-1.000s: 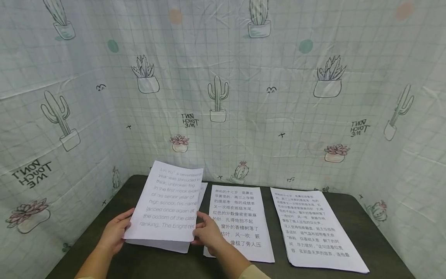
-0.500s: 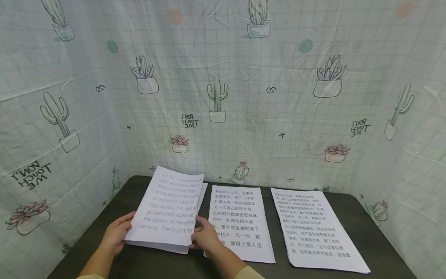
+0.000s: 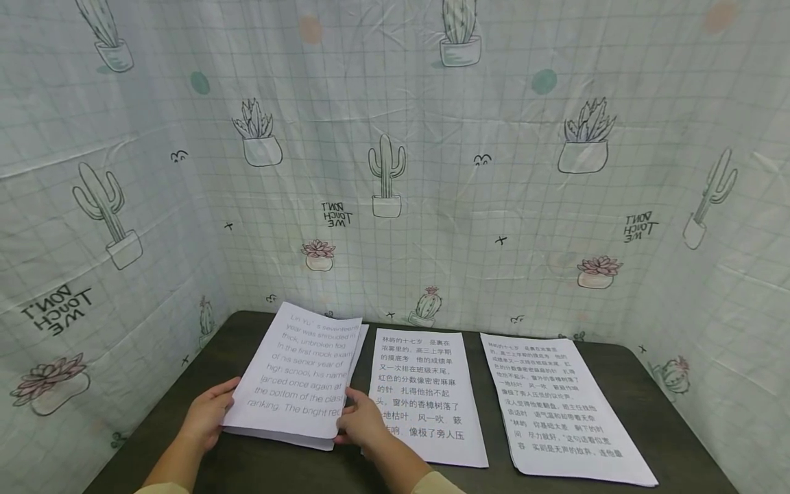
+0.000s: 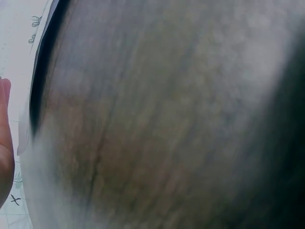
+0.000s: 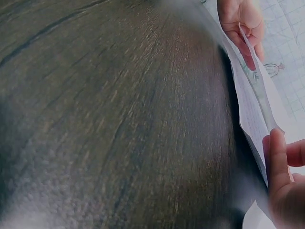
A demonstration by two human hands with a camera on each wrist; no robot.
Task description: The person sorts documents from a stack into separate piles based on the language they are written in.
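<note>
A white printed sheet of paper (image 3: 293, 377) with large English text lies tilted over other paper at the left of the table. My left hand (image 3: 208, 417) holds its lower left edge, and my right hand (image 3: 364, 420) pinches the lower right corner. Seen from the right wrist, the sheet's near edge is raised, with a gap above the lower paper (image 5: 249, 107). In that view the left hand (image 5: 242, 26) grips the far end of the edge. Only a sliver of a hand shows in the left wrist view.
Just right of my right hand lies a stack of paper with Chinese text (image 3: 422, 391), partly covered by that hand. Farther right is another stack in smaller print (image 3: 555, 405). The dark wooden table (image 3: 278, 473) meets a cactus-patterned curtain (image 3: 444, 240) behind.
The held sheet has come down toward the paper beneath it, its top edge sinking and the gap narrowing. Both hands have kept their hold, and the other stacks have not moved.
</note>
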